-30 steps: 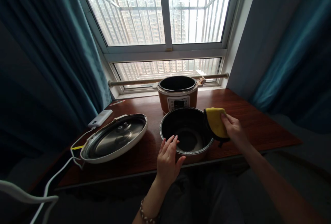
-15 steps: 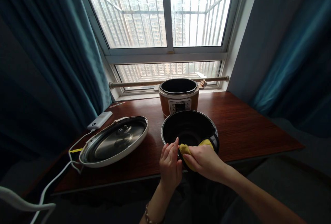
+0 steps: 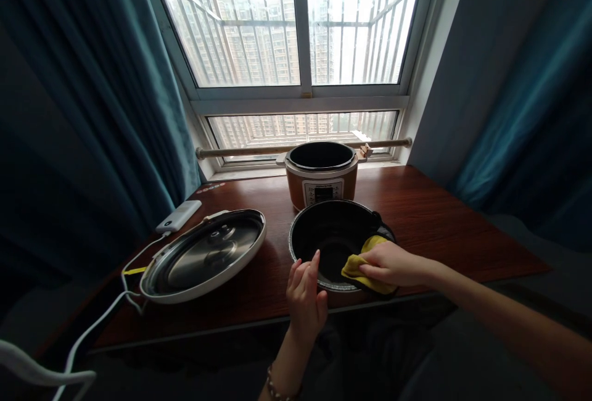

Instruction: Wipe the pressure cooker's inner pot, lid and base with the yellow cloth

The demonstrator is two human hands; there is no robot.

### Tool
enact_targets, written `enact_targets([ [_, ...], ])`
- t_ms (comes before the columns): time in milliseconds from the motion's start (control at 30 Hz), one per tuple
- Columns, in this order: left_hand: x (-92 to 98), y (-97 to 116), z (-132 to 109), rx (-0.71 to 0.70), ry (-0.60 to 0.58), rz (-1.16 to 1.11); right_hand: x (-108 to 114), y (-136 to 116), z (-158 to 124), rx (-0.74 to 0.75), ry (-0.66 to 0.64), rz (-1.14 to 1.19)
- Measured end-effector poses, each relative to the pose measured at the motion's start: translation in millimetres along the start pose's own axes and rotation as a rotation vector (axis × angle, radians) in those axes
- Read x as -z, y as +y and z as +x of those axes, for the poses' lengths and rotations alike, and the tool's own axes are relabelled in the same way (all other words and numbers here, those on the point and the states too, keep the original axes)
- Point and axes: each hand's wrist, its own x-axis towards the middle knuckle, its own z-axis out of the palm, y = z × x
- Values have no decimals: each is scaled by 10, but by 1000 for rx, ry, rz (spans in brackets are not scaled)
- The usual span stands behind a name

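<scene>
A black inner pot (image 3: 333, 203) with a pale rim edge stands near the front of the brown table. My right hand (image 3: 391, 263) is closed around a yellow cloth (image 3: 358, 265), which lies over the pot's near right rim. Something dark (image 3: 378, 221) runs along the rim behind the cloth; its kind is unclear. At the near left of the rim is my left hand (image 3: 305, 293), fingers stretched upward and the thumb apart. Whether its palm presses on the pot is hard to see.
Behind the pot stands a brown and white electric cooker (image 3: 322, 179) with a control panel. A round lid (image 3: 203, 259) lies inner side up at left. A white power bank (image 3: 178, 216) with a white cable (image 3: 83, 336) sits beyond it. The table (image 3: 430, 222) ends below a window.
My right hand and the yellow cloth have moved right along the rim, away from my left hand. The dark thing on the rim has shifted farther back. My left hand has barely moved.
</scene>
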Motion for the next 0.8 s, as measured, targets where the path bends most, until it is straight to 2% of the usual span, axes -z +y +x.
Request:
enact_targets([
  [100, -2, -23, -8, -35, 8, -10, 180, 218, 107, 11, -145, 96],
  [200, -3, -42, -19, -58, 11, -31, 297, 427, 274, -32, -184, 40],
  [367, 4, -48, -23, -41, -2, -76, 370, 747, 646, 28, -105, -230],
  [467, 14, -49, -18, -41, -9, -97, 384, 848, 889, 165, -45, -413],
  [600, 23, -52, -21, -52, 10, -94, 378, 860, 1157, 331, 47, -617],
  [700, 19, -41, -22, -42, 14, -75, 357, 850, 1251, 332, 109, -764],
  [800, 2, -20, -15, -35, 40, -24, 337, 865, 1231, 235, 156, -789],
])
